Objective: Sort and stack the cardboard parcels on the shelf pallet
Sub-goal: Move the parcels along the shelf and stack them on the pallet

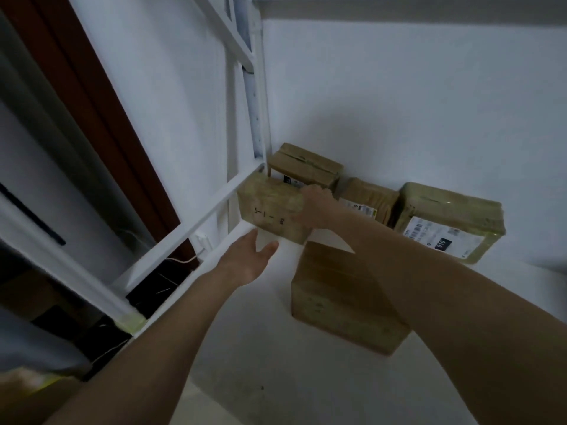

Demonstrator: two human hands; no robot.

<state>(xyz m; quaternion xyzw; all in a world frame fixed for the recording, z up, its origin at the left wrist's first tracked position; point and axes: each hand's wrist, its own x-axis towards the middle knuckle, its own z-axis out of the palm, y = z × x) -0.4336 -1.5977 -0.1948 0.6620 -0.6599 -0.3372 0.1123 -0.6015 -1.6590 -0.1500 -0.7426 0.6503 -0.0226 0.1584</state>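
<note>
The box with writing [271, 214] is in the back left corner of the white shelf [245, 348], tight against the white frame bar [196, 222]. It has dark marks written on its front. The right hand [313, 207] holds it by its right top edge, with the fingers curled over the edge. The left hand [250, 260] is spread out with the palm up, just under the box's front bottom edge. It looks ready to hold the box up, but I cannot tell if it touches it yet.

Just behind this box sits another taped box [306, 167] against the wall. To its right are a small parcel with a label [366, 200] and then a big parcel with a white label [448, 222]. These three sit in a row along the back wall. They look put away already.

One plain brown box [337, 302] sits alone near the front of the shelf, partly under the right arm. It probably still needs a place.

So I think the job is about half done. The box in the hand is not set down for sure, and nothing is clearly stacked high yet.
</note>
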